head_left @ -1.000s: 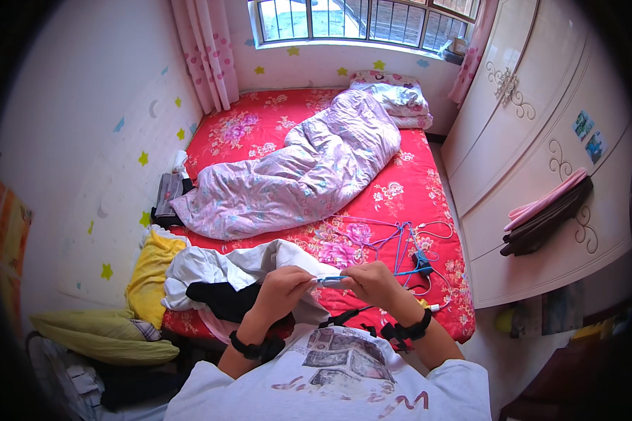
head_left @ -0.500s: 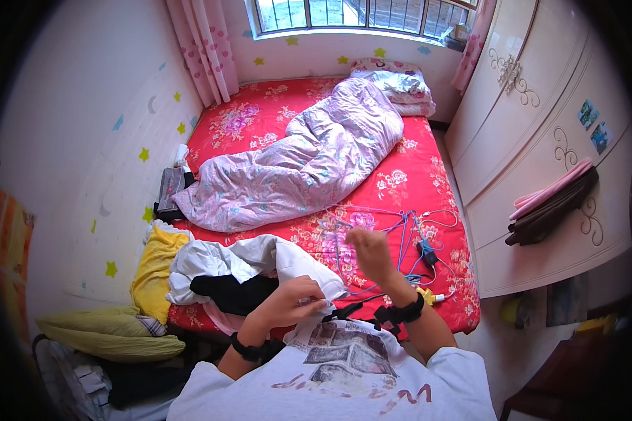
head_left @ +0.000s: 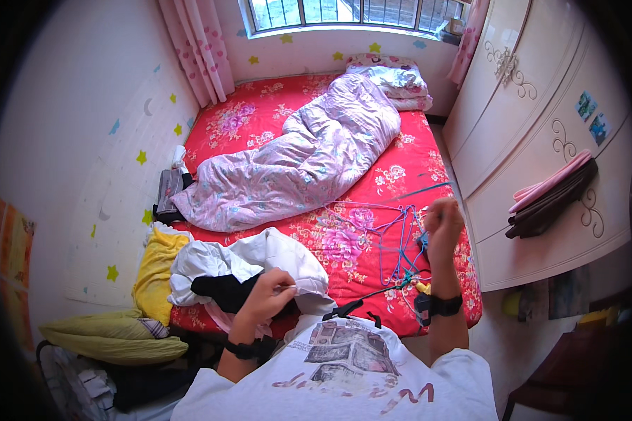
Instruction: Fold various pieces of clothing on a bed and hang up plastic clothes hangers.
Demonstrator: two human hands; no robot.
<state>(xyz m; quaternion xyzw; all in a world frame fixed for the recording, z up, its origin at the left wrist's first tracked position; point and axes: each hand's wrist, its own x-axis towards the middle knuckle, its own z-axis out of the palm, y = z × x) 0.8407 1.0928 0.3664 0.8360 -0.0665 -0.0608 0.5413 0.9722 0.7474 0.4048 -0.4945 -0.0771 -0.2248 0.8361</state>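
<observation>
My right hand (head_left: 444, 219) is raised over the right side of the bed, its fingers curled closed beside a tangle of blue and purple cables (head_left: 402, 235). A blurred dark teal cable (head_left: 420, 191) streaks next to its fingertips and appears held by it, though the grip itself is hidden. My left hand (head_left: 270, 293) is closed in a pinch in front of a white cloth (head_left: 295, 263) and a black cloth (head_left: 228, 291). What it pinches, if anything, is too small to make out. A teal knot of cable (head_left: 406, 280) lies near my right forearm.
The bed has a red floral sheet (head_left: 260, 91), a crumpled lilac quilt (head_left: 281, 168) and stacked pillows (head_left: 393, 77). Yellow cloth (head_left: 158, 274) and a green pillow (head_left: 112, 335) lie at left. A pale wardrobe (head_left: 534, 140) with folded cloths (head_left: 551, 200) stands at right.
My right hand has moved right and slightly farther away, and the teal cable now streaks beside it. My left hand has shifted a little left. The nearby white cloth has shifted too.
</observation>
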